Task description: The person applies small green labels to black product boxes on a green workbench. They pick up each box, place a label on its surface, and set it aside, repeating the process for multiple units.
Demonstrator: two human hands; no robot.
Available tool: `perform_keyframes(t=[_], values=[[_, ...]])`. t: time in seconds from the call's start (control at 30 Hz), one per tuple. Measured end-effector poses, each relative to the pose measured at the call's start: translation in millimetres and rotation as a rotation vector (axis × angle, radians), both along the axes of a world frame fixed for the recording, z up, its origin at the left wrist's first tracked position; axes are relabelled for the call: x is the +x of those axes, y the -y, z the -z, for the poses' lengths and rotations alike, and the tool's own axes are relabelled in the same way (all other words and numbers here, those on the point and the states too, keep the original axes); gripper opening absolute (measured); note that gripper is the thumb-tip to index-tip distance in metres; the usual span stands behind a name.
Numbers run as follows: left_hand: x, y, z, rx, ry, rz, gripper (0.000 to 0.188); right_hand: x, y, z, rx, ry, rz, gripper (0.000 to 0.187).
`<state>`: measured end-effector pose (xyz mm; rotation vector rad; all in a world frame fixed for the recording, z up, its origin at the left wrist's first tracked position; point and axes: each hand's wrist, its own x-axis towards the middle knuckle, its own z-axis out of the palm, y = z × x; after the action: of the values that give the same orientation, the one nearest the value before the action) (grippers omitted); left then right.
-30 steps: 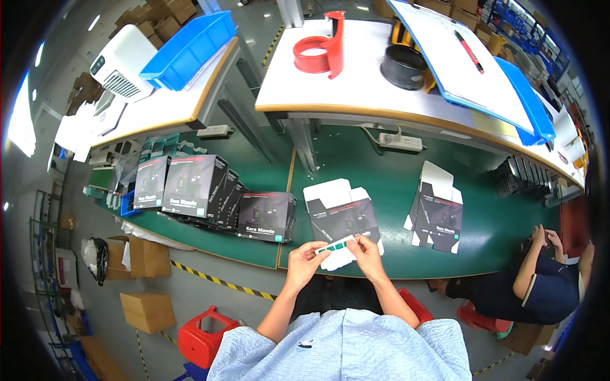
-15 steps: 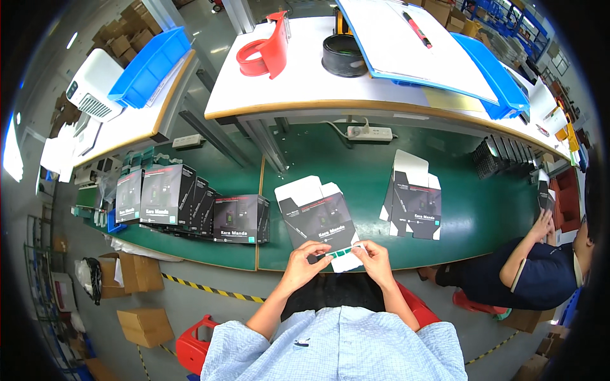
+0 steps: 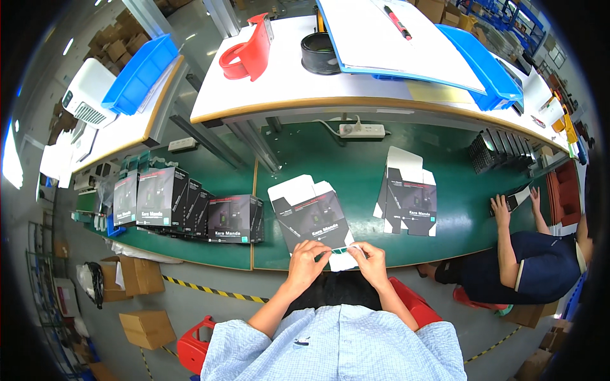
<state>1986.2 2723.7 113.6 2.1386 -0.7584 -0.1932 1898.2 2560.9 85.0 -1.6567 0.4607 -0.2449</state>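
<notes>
Between the fingertips of both hands, close above the bench's front edge, I hold a narrow white strip with green squares [image 3: 340, 250], which looks like stickers. My left hand [image 3: 306, 262] pinches one end, and my right hand [image 3: 370, 259] pinches the other. Just beyond them lies a flattened black-and-grey carton [image 3: 312, 219] with white flaps. Its lower white flap pokes out beneath the strip. Off to the right, flattened cartons [image 3: 410, 198] overlap on the green bench [image 3: 356, 159].
Printed cartons [image 3: 230, 219] stand in rows at the left. A raised white shelf [image 3: 286, 89] crosses the back, carrying a red tape dispenser [image 3: 246, 54] and a clipboard [image 3: 381, 54]. At the right, a co-worker [image 3: 524, 267] handles a dark carton. A power strip [image 3: 362, 131] lies under the shelf.
The strip has tilted, so less of its green face shows. My hands remain close together on it. The co-worker's hands have moved apart, and the carton there has come lower over the bench.
</notes>
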Motion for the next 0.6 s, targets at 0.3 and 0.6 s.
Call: perform_keyframes(t=[0.3,0.6], values=[[-3.5,10.6,13.9,0.019,0.142,-0.019,0.006,-4.4,-3.9,11.3,0.2,-0.071,0.104,0.018],[-9.8,19.7,26.6,0.088,0.258,0.03,0.006,-10.7,-2.7,31.2,0.241,-0.104,0.165,0.02]])
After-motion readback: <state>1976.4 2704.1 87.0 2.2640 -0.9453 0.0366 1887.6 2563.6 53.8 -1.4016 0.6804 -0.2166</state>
